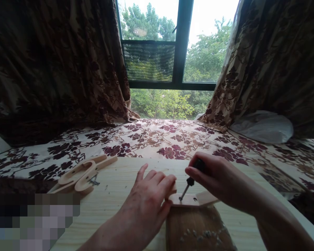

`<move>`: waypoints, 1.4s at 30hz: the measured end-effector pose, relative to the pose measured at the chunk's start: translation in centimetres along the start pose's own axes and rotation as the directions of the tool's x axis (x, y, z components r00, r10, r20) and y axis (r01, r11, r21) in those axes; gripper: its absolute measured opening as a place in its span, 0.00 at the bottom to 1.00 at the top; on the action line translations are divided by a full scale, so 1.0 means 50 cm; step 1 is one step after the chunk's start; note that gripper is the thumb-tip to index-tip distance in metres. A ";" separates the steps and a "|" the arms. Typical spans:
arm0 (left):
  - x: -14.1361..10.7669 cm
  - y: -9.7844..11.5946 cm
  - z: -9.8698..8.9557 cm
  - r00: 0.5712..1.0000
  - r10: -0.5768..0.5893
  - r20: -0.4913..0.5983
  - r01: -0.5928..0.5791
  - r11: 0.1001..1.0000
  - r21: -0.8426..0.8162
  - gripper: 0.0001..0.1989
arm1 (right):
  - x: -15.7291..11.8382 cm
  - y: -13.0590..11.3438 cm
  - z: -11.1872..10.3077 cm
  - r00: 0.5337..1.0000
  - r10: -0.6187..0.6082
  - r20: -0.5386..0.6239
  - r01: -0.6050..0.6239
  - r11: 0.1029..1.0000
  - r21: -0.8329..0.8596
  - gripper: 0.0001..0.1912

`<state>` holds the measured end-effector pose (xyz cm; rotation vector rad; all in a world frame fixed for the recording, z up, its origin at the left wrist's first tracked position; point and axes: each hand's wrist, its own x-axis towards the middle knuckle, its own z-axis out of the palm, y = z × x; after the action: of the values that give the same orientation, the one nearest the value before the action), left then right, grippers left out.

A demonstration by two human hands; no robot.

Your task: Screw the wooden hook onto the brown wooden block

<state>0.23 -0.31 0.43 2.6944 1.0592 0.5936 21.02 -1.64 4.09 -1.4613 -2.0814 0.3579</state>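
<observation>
My right hand (217,174) is wrapped round the dark handle of a screwdriver (190,181). Its shaft slants down, and the tip meets a hole or screw head in a pale wooden piece (187,201). A second, dark hole shows in that piece, just right of the tip. My left hand (150,195) grips the left end of the wooden piece between thumb and fingers. Part of the piece is hidden behind my right hand and wrist. Underneath or just in front of it lies a dark brown wooden block (191,219).
Small greyish bits (204,235) lie scattered on the brown block. Several curved wooden parts (86,174) and some screws (95,180) rest left on the pale wooden board (115,212). Behind are floral cloth (170,139), a plastic bag (264,126), curtains (94,62) and a window (183,45).
</observation>
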 end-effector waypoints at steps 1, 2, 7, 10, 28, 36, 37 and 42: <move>0.000 0.000 0.000 1.000 0.001 -0.004 -0.001 1.000 0.001 0.13 | -0.003 -0.001 -0.002 1.000 -0.004 -0.001 0.004 1.000 -0.002 0.09; 0.001 0.000 0.001 1.000 0.003 -0.009 -0.003 1.000 0.001 0.14 | -0.007 -0.002 -0.004 1.000 -0.015 0.004 0.015 1.000 0.002 0.07; 0.000 -0.001 0.006 1.000 0.011 -0.018 -0.010 1.000 0.011 0.14 | -0.024 -0.013 -0.011 0.992 -0.078 0.099 0.072 0.995 0.064 0.04; 0.000 -0.002 0.006 1.000 0.013 -0.019 -0.013 1.000 0.016 0.14 | -0.016 -0.011 -0.006 0.995 -0.052 0.084 0.046 0.997 0.068 0.07; 0.000 0.003 -0.003 1.000 0.003 0.007 -0.003 1.000 0.017 0.13 | -0.003 -0.006 0.000 1.000 -0.008 -0.008 0.008 0.998 -0.055 0.08; -0.001 0.002 -0.002 1.000 0.004 -0.013 -0.004 1.000 -0.004 0.16 | -0.022 -0.019 -0.006 0.991 -0.072 0.113 0.069 0.997 0.037 0.05; -0.001 0.002 -0.003 1.000 0.005 -0.010 -0.005 1.000 -0.006 0.15 | -0.021 -0.019 -0.005 0.991 -0.069 0.115 0.063 0.996 0.057 0.06; -0.001 0.002 -0.006 1.000 -0.002 0.012 0.002 1.000 -0.025 0.13 | -0.005 -0.003 0.001 0.999 -0.001 0.053 -0.001 1.000 0.028 0.09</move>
<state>0.11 -0.41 0.73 2.6721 1.0440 0.5862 20.95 -1.94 4.07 -1.4499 -2.1093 0.4288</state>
